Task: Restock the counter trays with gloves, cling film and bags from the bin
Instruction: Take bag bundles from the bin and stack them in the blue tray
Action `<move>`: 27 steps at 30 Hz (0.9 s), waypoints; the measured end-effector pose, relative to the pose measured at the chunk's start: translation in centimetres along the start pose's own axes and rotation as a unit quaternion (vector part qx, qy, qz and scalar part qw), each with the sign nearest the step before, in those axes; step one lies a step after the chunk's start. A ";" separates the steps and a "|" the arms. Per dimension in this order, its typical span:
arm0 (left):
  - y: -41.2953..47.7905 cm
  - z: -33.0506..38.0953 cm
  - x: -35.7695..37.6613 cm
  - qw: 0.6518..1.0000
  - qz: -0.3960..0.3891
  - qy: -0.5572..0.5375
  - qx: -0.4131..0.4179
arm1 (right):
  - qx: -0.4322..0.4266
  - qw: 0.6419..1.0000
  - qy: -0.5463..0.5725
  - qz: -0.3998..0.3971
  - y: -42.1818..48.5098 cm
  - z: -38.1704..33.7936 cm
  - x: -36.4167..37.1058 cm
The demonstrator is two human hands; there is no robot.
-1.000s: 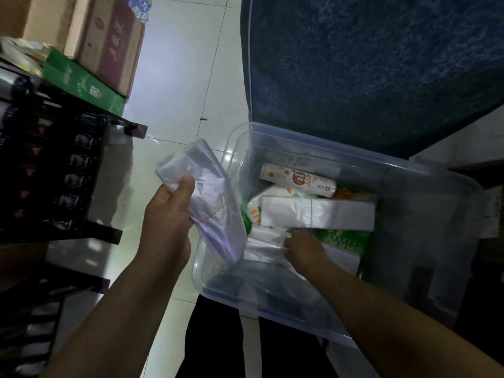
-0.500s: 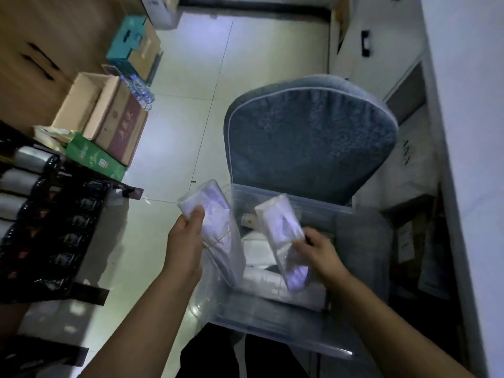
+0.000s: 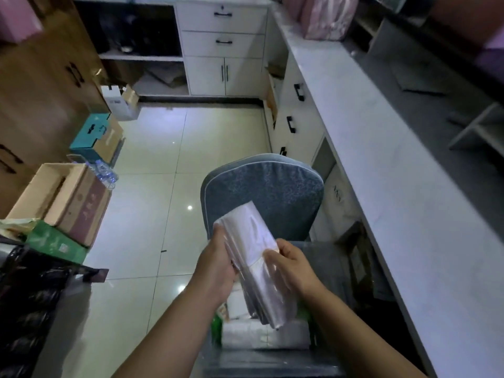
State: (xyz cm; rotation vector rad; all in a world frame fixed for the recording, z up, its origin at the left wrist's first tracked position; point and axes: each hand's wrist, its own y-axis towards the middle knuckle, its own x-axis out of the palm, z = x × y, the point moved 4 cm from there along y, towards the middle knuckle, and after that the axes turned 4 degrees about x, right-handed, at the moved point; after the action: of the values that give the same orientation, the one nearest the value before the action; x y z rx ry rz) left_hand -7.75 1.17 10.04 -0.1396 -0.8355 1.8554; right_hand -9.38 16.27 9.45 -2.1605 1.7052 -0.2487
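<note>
Both my hands hold bundles of clear plastic bags pressed together above the clear storage bin. My left hand grips the stack from the left side. My right hand grips it from the right, thumb on its front. The bundles tilt, upper end away from me, lower end hanging into the bin. Inside the bin lie more white bag packs and green packaging. The counter runs along the right.
A blue padded chair back stands just beyond the bin. Cardboard boxes and a teal box sit on the floor at left, a dark bottle rack at lower left. White cabinets with drawers line the far wall.
My right hand lifted a second bag bundle out of the bin and brought it against the bundle in my left hand. My head rose, so the counter and cabinets came into view.
</note>
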 end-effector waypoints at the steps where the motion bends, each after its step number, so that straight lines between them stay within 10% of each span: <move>1: -0.7 0.4 0.2 0.999 -0.033 -0.010 0.001 | -0.010 1.000 -0.007 0.010 -0.6 -0.2 0.3; 13: -4.8 1.9 -0.9 0.990 -0.075 0.094 0.076 | -0.073 0.983 -0.054 0.158 -7.4 -0.3 3.8; 27: -9.8 -4.7 6.8 0.964 -0.229 0.119 -0.067 | 0.082 0.945 -0.080 0.306 -20.6 4.0 -2.0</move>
State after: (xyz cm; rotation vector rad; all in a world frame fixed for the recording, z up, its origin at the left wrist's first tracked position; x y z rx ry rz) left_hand -1.10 11.31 14.28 -0.2297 -0.7500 1.3195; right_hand 10.11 22.91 14.14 -1.4019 2.0678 -0.0381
